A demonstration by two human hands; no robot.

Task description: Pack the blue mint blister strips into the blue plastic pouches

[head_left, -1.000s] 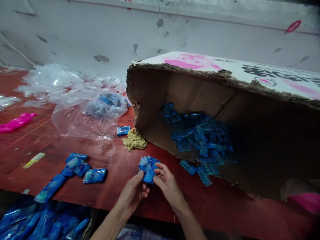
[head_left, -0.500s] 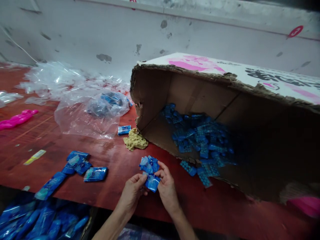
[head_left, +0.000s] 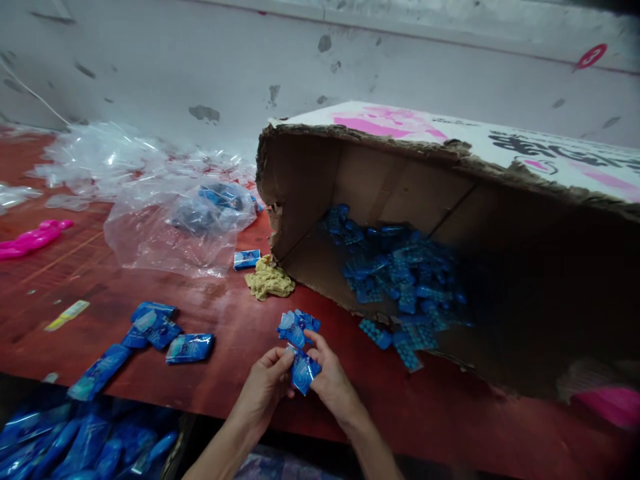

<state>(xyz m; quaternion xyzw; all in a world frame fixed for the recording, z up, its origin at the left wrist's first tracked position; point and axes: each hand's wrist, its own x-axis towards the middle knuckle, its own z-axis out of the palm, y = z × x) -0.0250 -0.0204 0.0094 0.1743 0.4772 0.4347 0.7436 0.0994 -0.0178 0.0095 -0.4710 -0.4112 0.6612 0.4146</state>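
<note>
Left hand [head_left: 265,380] pinches the upper left corner of a blue packet [head_left: 304,371] over the red table [head_left: 225,387]; right hand [head_left: 333,375] touches the packet's right edge, though I cannot tell whether it grips. Across from the left lie a pink object [head_left: 34,240], a loose blue group [head_left: 150,327], a clear bag [head_left: 150,233], a crumpled yellow cloth [head_left: 270,280], a small blue pile [head_left: 295,327] just beyond the hands, and a torn cardboard box [head_left: 299,167] holding blue pieces [head_left: 400,270].

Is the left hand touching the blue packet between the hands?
Touching: the head view shows the left hand with its thumb on the blue packet at its upper-left corner.
</note>
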